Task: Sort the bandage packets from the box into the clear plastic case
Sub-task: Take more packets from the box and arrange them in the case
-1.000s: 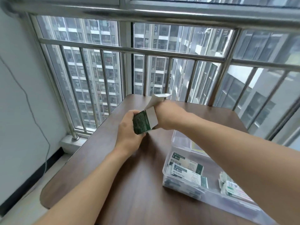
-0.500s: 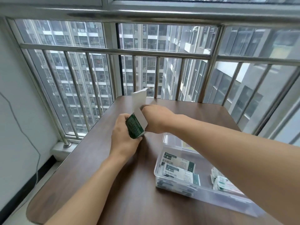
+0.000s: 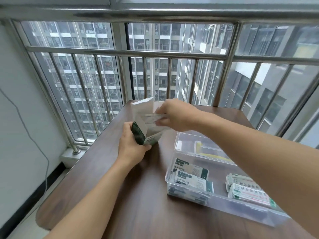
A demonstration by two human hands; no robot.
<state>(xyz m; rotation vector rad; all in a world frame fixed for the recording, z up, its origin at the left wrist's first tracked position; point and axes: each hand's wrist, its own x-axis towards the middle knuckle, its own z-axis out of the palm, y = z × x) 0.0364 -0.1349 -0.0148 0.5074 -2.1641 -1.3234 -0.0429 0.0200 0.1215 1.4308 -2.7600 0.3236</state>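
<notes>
Left hand (image 3: pixel 133 147) wraps the box (image 3: pixel 140 130), bracing it above the worktop (image 3: pixel 138 195) with its flap up, mouth toward the right. Right hand (image 3: pixel 176 114) pinches packets (image 3: pixel 151 119) half out of it. The case (image 3: pixel 222 202) sits open just beside, ready to take them.

The bandage packets (image 3: pixel 154 120) pinched by the right hand (image 3: pixel 174 116) are motion-blurred; the clear plastic case (image 3: pixel 224 207) is partly hidden by the forearm.
</notes>
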